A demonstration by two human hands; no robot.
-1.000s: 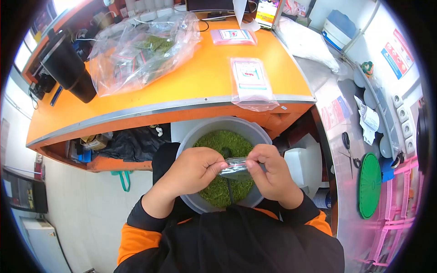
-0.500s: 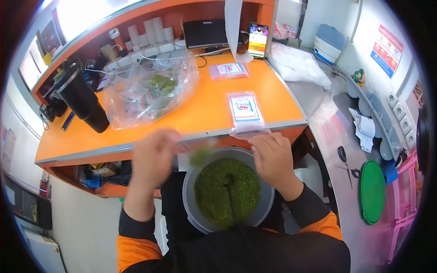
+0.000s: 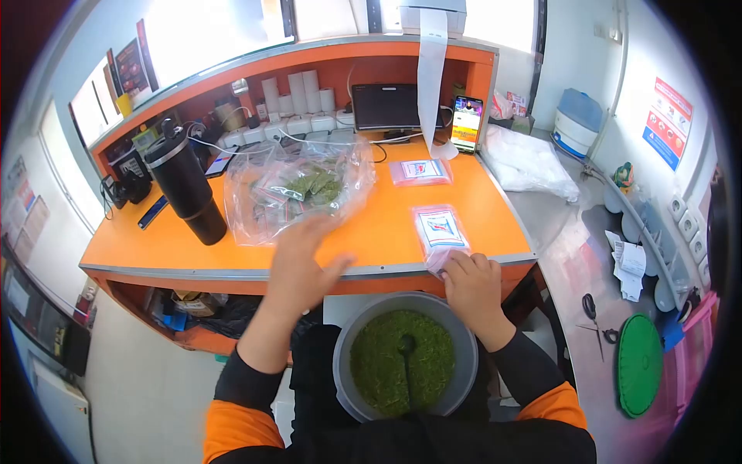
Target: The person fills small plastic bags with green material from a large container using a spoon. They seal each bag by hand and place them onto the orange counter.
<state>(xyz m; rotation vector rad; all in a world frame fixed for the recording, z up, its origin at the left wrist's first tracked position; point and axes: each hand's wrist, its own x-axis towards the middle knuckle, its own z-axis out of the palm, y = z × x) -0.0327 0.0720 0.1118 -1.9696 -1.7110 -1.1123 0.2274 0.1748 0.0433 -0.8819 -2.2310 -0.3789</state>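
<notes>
The front pack (image 3: 440, 226) could slide or fan apart if your right hand (image 3: 473, 282) drags at it, since its near end reaches the front edge of the counter (image 3: 479, 205); loose bags might then drop into the tub (image 3: 464, 356) just below that edge. The big bag (image 3: 352, 174) lies slack left of the pack, and a finger snagging its thin film could pull it askew and spill the filled packets (image 3: 313, 185). A knee shifting could tip the tub, and a sleeve brushing the spoon (image 3: 406, 346) could flick out green shreds (image 3: 386, 363).

Your left hand (image 3: 301, 271) reaches over the front edge, palm down and slightly blurred, thumb spread wide from the fingers; it is open and seems to hold nothing, nearest the big bag. Your right hand bends in from the right, fingers curled down onto the front pack's near end. You touch it there, but whether you pinch a bag, I cannot tell.
</notes>
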